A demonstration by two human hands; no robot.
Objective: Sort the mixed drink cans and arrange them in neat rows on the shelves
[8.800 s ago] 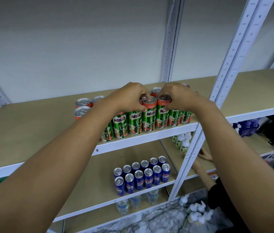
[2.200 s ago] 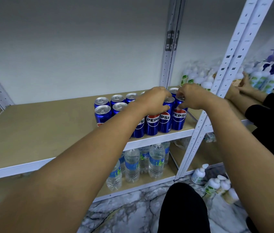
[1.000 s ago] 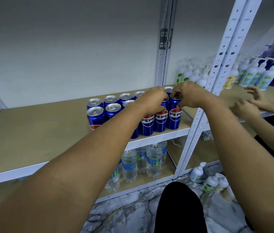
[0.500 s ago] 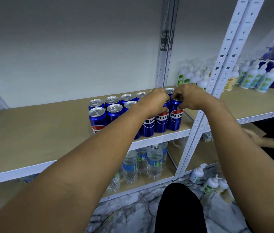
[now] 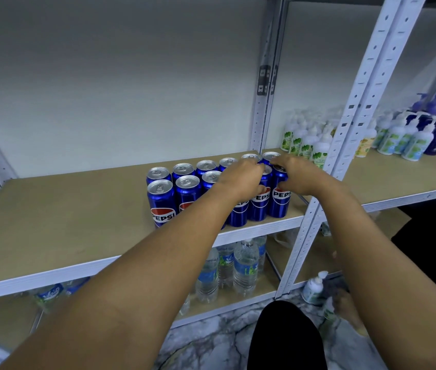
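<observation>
Several blue Pepsi cans (image 5: 161,201) stand in two rows near the right end of a tan shelf board (image 5: 64,220). My left hand (image 5: 241,177) rests over the tops of the front-row cans and curls around one of them (image 5: 259,201). My right hand (image 5: 295,176) grips the rightmost front can (image 5: 280,201) from the top and side. The front-row cans under my left forearm are partly hidden.
A white slotted upright (image 5: 342,134) stands just right of the cans. Pump bottles (image 5: 307,145) fill the neighbouring shelf at right. Water bottles (image 5: 243,265) stand on the shelf below. A marbled floor and my dark-clad knee (image 5: 286,340) lie beneath.
Both hands stay on the right front Pepsi cans, shifting only slightly. The other person's hands seen at right a second ago have gone from that shelf.
</observation>
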